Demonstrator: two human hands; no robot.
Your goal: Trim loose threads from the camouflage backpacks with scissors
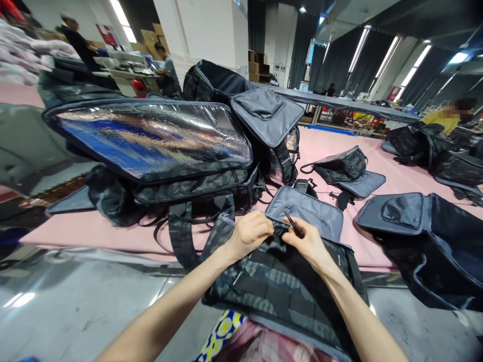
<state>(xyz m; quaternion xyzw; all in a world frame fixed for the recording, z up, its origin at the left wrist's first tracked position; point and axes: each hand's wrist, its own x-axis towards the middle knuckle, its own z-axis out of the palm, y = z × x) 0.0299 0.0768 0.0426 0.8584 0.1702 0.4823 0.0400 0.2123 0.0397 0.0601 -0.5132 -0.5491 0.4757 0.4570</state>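
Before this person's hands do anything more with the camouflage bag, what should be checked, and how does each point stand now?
1. Left hand gripping the camouflage bag at its top edge: ok.
2. Thin dark tool held in the right hand: ok.
3. Spot between the hands fully in sight: not ok, fingers partly cover it.
4. Bag wholly on the pink table: not ok, it reaches past the near edge.
5. Tool's exact kind: cannot tell, too small and partly hidden.
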